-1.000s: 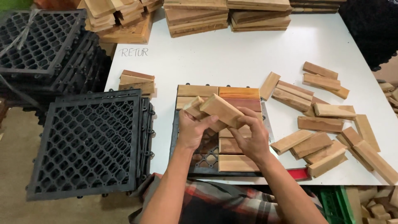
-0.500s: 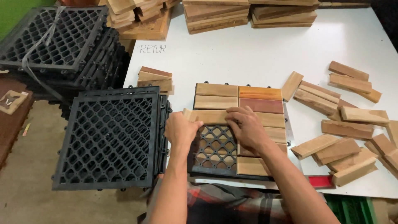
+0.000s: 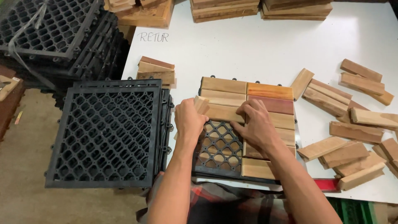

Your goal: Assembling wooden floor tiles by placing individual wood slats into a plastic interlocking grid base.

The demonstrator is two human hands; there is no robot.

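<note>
Wood slat (image 3: 224, 113) sits crosswise on the black grid tile (image 3: 219, 151), long axis running left-right between both hands. Left hand (image 3: 188, 120) grips its near-left end, right hand (image 3: 257, 124) presses flat on the right end, fingers spread.

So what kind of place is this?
Probably a small workshop assembling wooden deck tiles: stacked black plastic grids, loose wood slats on a white table, both hands pressing a slat into a grid.
</note>
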